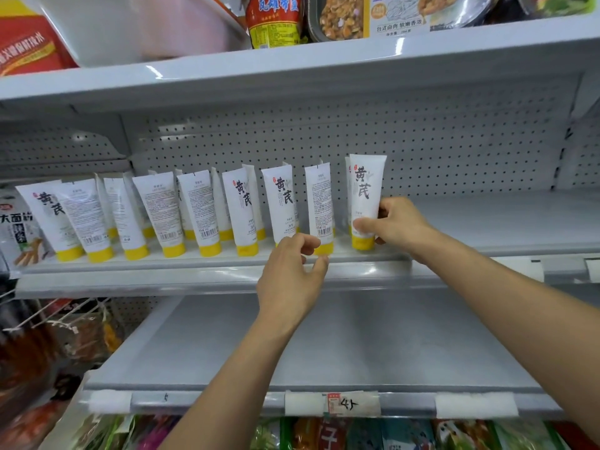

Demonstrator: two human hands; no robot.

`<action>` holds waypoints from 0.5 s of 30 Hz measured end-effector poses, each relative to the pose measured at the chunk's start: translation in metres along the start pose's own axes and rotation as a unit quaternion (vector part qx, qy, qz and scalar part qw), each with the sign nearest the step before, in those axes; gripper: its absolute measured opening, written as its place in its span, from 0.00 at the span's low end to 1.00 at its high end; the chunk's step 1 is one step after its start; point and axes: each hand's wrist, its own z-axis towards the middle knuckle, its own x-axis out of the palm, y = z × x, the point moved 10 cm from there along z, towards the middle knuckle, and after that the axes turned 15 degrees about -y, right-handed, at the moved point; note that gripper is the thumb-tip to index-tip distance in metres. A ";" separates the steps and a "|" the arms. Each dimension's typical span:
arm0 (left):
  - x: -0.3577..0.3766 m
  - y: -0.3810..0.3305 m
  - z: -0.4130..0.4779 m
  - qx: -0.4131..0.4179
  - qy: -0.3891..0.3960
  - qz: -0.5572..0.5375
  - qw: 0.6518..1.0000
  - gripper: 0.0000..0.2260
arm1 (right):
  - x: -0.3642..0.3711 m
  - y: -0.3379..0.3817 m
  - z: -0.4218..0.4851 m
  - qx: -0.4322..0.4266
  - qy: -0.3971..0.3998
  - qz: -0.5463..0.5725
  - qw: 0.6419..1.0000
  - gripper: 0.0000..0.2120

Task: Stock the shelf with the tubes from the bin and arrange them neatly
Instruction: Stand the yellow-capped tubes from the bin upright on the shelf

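Note:
Several white tubes with yellow caps (201, 212) stand cap-down in a row on the grey middle shelf (227, 264), some showing black characters, others their printed backs. My right hand (399, 225) grips the rightmost tube (367, 196) near its cap, holding it upright on the shelf. My left hand (292, 274) is just in front of the neighbouring tube (319, 206), fingers loosely curled with the tips at its yellow cap; whether they pinch it is unclear. The bin is out of view.
Right of the tubes the middle shelf (487, 222) is bare. A lower grey shelf (324, 345) with price tags lies beneath my arms. Snack packets (19, 235) stand at the left end, food packages (276, 21) on the top shelf, and more packets at the bottom.

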 end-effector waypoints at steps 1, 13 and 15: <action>0.000 0.001 0.000 0.002 0.001 -0.001 1.000 0.08 | 0.002 -0.003 0.000 0.004 0.004 -0.002 1.000 0.13; 0.008 0.001 0.000 0.004 0.040 0.001 0.999 0.06 | 0.009 -0.010 -0.006 0.003 0.007 -0.008 1.000 0.18; 0.005 -0.001 -0.002 0.011 0.041 -0.003 0.999 0.07 | 0.001 -0.011 -0.013 -0.006 -0.017 -0.050 0.999 0.20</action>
